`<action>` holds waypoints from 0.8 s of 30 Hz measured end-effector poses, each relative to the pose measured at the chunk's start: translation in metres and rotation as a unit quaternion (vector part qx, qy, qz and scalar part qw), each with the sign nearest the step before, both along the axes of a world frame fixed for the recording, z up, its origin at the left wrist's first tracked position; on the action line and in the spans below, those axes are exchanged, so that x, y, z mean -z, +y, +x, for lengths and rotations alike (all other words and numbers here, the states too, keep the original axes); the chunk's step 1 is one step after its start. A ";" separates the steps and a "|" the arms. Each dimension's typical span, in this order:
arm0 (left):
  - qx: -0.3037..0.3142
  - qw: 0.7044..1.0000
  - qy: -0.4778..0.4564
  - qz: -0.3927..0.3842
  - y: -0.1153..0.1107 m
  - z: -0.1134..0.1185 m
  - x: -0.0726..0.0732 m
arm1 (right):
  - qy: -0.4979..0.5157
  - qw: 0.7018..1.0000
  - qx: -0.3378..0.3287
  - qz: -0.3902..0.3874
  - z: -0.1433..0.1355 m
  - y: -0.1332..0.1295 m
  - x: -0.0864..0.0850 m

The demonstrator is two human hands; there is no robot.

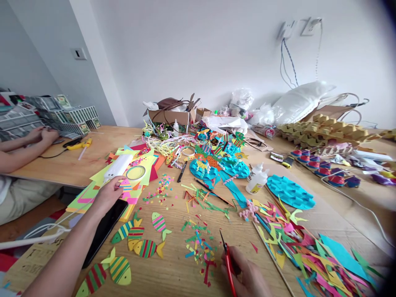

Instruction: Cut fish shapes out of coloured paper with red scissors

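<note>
Pale wall (192, 49) stands behind the wooden worktop (171, 268). The left hand (107, 196), over coloured sheets (148, 164), has narrow grip on one small striped piece (126, 185). The right hand (246, 273) is closed around red scissors (229, 266), near paper scraps (198, 243). Striped paper fish (147, 248) lie between.

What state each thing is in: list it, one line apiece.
Scissors: held, right grip
Striped paper: apparently held, left grip
Fish: lying flat
Phone: flat, screen dark
Tape: flat
Glue bottles: upright
Marker: lying down
Glue gun: lying down
Egg trays: stacked
Box: open, filled
</note>
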State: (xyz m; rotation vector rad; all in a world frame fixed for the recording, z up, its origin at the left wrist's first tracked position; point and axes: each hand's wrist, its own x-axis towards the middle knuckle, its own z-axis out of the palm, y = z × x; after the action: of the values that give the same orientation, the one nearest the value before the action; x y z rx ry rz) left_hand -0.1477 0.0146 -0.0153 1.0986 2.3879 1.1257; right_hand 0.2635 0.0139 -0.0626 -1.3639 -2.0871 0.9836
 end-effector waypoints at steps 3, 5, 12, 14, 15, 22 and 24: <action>0.012 1.000 0.016 -0.020 0.005 -0.003 0.004 | -0.011 1.000 -0.028 -0.009 0.002 0.003 -0.003; 0.016 0.999 0.027 -0.032 0.008 -0.004 0.006 | -0.022 0.998 -0.048 -0.017 0.003 0.004 -0.005; 0.022 0.997 0.060 -0.050 0.009 -0.004 0.002 | -0.027 0.998 -0.041 -0.033 0.006 0.006 -0.006; 0.024 0.997 0.054 -0.045 0.009 -0.004 0.002 | -0.026 0.998 -0.044 -0.038 0.005 0.006 -0.005; 0.025 0.998 0.047 -0.042 0.008 -0.004 0.002 | -0.022 0.998 -0.041 -0.037 0.004 0.005 -0.004; 0.041 0.998 -0.052 0.007 0.011 -0.008 0.009 | 0.003 1.000 0.003 -0.005 0.002 0.004 0.010; 0.048 0.996 -0.070 0.020 0.012 -0.008 0.008 | 0.000 1.000 0.001 -0.002 0.003 0.005 0.015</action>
State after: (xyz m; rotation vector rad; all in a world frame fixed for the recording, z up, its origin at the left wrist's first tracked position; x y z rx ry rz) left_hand -0.1558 0.0264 -0.0229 1.0973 2.1919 1.1814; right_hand 0.2670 0.0191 -0.0773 -1.3672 -2.0849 0.9871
